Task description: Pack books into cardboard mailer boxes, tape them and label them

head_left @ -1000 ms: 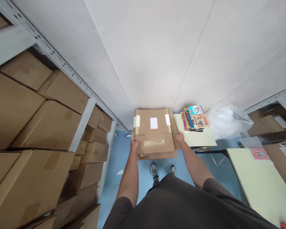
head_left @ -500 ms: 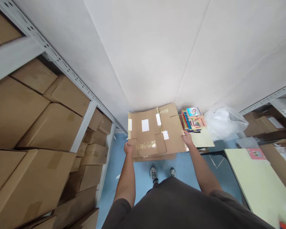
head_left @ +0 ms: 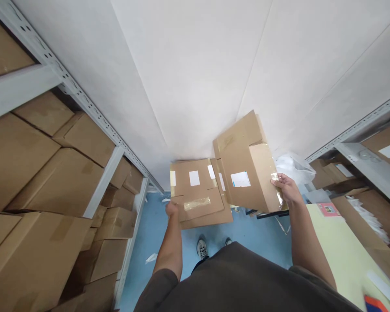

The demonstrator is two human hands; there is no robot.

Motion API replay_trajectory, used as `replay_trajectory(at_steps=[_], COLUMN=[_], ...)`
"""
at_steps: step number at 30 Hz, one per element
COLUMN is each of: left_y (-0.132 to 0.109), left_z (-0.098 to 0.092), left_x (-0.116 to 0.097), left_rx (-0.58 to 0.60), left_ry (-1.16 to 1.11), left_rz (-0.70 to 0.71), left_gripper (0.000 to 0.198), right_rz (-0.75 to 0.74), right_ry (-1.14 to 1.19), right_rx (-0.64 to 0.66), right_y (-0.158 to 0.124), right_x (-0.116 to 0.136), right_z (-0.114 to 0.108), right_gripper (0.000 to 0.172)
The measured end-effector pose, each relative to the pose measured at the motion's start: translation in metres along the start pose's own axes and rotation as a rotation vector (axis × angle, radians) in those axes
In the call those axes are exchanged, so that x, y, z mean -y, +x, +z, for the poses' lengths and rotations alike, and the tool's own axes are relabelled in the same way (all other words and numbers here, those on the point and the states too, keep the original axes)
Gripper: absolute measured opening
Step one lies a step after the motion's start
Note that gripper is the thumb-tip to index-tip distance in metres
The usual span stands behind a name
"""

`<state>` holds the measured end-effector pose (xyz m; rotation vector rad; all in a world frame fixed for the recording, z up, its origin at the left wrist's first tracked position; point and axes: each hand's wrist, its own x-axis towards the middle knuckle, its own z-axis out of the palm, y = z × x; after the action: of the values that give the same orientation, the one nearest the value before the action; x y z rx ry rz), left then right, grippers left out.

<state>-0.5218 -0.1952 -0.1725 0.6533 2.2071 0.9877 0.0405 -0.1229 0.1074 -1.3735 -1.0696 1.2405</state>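
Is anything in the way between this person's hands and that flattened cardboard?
Nothing visible stands in the way: the left hand is directly on the lower left edge of the flattened cardboard, and the right hand grips its right edge.

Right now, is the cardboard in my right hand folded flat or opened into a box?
Folded flat: the cardboard in your right hand is one thin taped panel, no box walls standing.

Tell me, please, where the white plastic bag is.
The white plastic bag lies right of centre in the head view, just beyond the right hand and the flattened cardboard carton it holds.
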Motion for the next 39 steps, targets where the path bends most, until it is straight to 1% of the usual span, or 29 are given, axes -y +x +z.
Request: replay_trajectory(at_steps=[2, 3, 4, 5, 6, 7, 8, 10, 11, 12, 13, 15, 17, 19, 20, 22, 24, 27, 29, 31, 33, 36, 39], left_y=[-0.008, -0.013, -0.018, -0.024, -0.031, -0.037, -0.042, -0.051, -0.054, -0.056, -0.057, -0.056, -0.055, -0.058, -0.061, -0.072, -0.086, -0.115, -0.141, -0.173, -0.210, -0.273, -0.335], left_z=[0.008, 0.013, 0.020, 0.028, 0.036, 0.043, 0.050, 0.058, 0.060, 0.060, 0.059, 0.055, 0.054, 0.057, 0.061, 0.070, 0.084, 0.116, 0.145, 0.180, 0.216, 0.270, 0.321], left_x=[-0.016, -0.028, -0.042, -0.059, -0.076, -0.094, -0.111, -0.140, -0.151, -0.159, -0.165, -0.171, -0.173, -0.175, -0.177, -0.185, -0.198, -0.223, -0.242, -0.260, -0.277, -0.299, -0.317], left_rx=[-0.072, -0.082, -0.040, 0.058, 0.199, 0.364, 0.497, 0.677, 0.721, 0.731, 0.712, 0.622, 0.560, 0.565, 0.579, 0.606, 0.641, 0.715, 0.769, 0.838, 0.917, 1.037, 1.218], left_ry=[0.058, 0.068, 0.047, -0.036, -0.151, -0.276, -0.383, -0.494, -0.524, -0.544, -0.558, -0.572, -0.538, -0.544, -0.541, -0.513, -0.476, -0.436, -0.402, -0.367, -0.328, -0.265, -0.240], left_rz=[0.001, 0.014, 0.069, 0.116, 0.143, 0.175, 0.187, 0.159, 0.156, 0.160, 0.177, 0.221, 0.244, 0.260, 0.268, 0.295, 0.327, 0.356, 0.382, 0.411, 0.435, 0.471, 0.471], left_gripper=[0.042, 0.042, 0.042, 0.037, 0.035, 0.037, 0.043, 0.055, 0.060, 0.064, 0.066, 0.068, 0.065, 0.063, 0.061, 0.058, 0.056, 0.057, 0.058, 0.056, 0.055, 0.058, 0.064], right_rz=[-0.032, -0.047, -0.057, -0.063, -0.064, -0.062, -0.059, -0.056, -0.061, -0.068, -0.074, -0.070, -0.048, -0.035, -0.029, -0.003, 0.038, 0.061, 0.063, 0.064, 0.053, 0.033, 0.028], right_ry=[0.011, 0.017, 0.024, 0.030, 0.036, 0.043, 0.052, 0.070, 0.079, 0.084, 0.083, 0.065, 0.041, 0.027, 0.027, 0.043, 0.085, 0.165, 0.196, 0.204, 0.207, 0.232, 0.254], right_rx=[-0.007, -0.009, -0.010, -0.008, -0.002, 0.006, 0.014, 0.026, 0.022, 0.012, 0.004, 0.005, 0.034, 0.051, 0.039, -0.011, -0.068, -0.121, -0.167, -0.247, -0.339, -0.454, -0.574], right_y=[-0.007, -0.009, -0.010, -0.010, -0.010, -0.010, -0.010, -0.011, -0.012, -0.014, -0.017, -0.022, -0.029, -0.035, -0.039, -0.046, -0.055, -0.073, -0.089, -0.108, -0.130, -0.168, -0.210], right_x=[0.015, 0.020, 0.023, 0.025, 0.025, 0.024, 0.022, 0.016, 0.013, 0.009, 0.006, 0.000, -0.008, -0.015, -0.020, -0.028, -0.035, -0.045, -0.051, -0.057, -0.065, -0.078, -0.093], right_z=[-0.007, -0.009, -0.009, -0.008, -0.006, -0.002, 0.002, 0.010, 0.014, 0.016, 0.017, 0.014, 0.005, -0.009, -0.018, -0.037, -0.061, -0.108, -0.146, -0.189, -0.233, -0.297, -0.355], right_gripper=[0.050, 0.050, 0.050, 0.050, 0.050, 0.050, 0.051, 0.052, 0.052, 0.052, 0.052, 0.052, 0.052, 0.051, 0.051, 0.054, 0.065, 0.084, 0.086, 0.080, 0.074, 0.071, 0.067])
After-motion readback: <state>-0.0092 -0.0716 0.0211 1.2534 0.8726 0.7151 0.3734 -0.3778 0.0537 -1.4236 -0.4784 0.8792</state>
